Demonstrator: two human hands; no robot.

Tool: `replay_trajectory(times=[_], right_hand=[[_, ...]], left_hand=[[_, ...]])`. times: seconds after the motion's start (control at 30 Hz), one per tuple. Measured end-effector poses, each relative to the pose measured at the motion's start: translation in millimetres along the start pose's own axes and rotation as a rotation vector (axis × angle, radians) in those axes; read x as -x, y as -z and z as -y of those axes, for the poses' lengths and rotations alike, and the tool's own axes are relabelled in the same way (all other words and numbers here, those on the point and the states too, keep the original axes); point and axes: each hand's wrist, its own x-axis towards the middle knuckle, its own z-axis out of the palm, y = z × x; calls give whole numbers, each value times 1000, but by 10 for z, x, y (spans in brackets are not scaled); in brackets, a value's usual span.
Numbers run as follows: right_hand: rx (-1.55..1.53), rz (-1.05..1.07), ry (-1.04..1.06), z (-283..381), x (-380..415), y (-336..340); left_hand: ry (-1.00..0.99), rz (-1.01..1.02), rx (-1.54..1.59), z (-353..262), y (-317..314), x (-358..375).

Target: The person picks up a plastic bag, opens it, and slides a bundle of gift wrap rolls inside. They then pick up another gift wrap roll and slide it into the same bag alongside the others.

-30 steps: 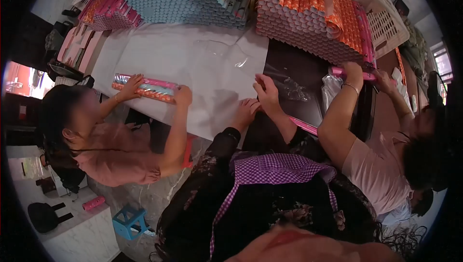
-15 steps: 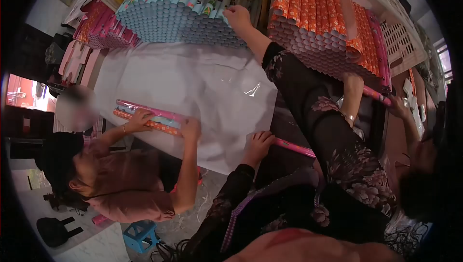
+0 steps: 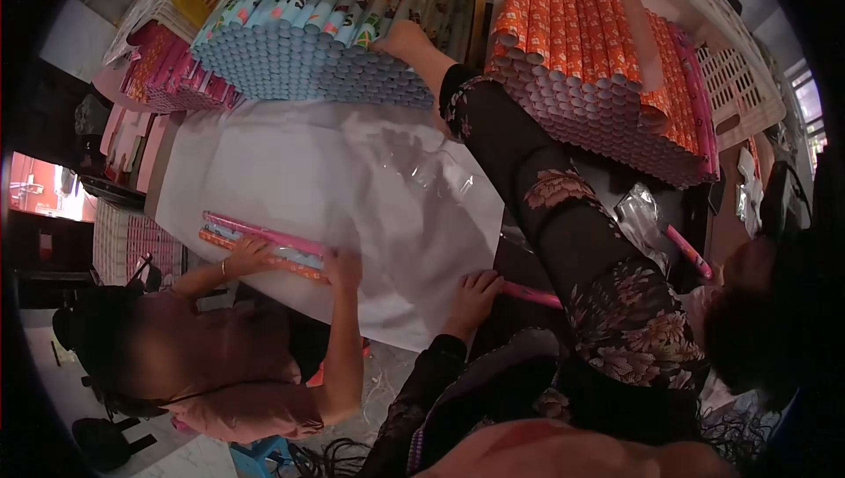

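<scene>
My left hand is closed around one end of a pink roll of patterned wrapping paper, low over the table edge; my right sleeve hides its far end. My right arm reaches forward across the table. At the front of a tall stack of light blue patterned rolls, my right hand has its fingertips bent onto the end of a blue roll. That roll still lies among the others. White sheeting covers the table below the stack.
On the left, a co-worker's hands press a bundle of pink, blue and orange rolls. Orange rolls are stacked right of my arm, beside a white crate. Another person on the right is near a pink roll and clear plastic wrap.
The whole view has shifted slightly down. My right hand stays at the front of the blue stack. The right-hand co-worker's hands have dropped out of sight and their pink roll is lower.
</scene>
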Motion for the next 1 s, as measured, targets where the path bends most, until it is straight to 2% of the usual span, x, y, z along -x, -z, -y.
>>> replay_trajectory(times=[0.1,0.23,0.33,0.4,0.43,0.5,0.53,0.6,0.63,0.7,0.83,0.93,1.0], right_hand=[[-129,5,6,43,93,33],[-129,71,-46,37,-36,48],[-119,4,-52,-64,-180,-81],[-499,-51,-152,-201,-279,-153],[-498,-55,-151,-385,-382,-190],[-1104,414,175,-743,-511,-210],[-1103,414,174,-580,-286,-121],[-1617,38,-488,-153,269,75],[-1616,38,-486,-176,199,81],[-1202,-42,-526,-183,71,123],[-1281,0,-433,-236,139,52],[-1352,-99,-346,-139,310,37],[-1476,41,-322,39,674,163]], left_hand=[[-8,-12,-12,-27,59,-35],[-13,-4,-24,-21,35,-37],[-14,-11,-31,-11,18,-31],[3,21,-24,-23,29,-34],[-1,21,-23,-27,43,-49],[7,43,2,-39,69,-50],[7,43,4,-36,55,-35],[1,28,-18,-28,41,-37],[0,27,-19,-37,57,-46],[8,49,-7,-50,89,-48],[19,51,16,-58,75,-62],[9,44,7,-61,108,-46],[-6,38,0,-51,85,-40]])
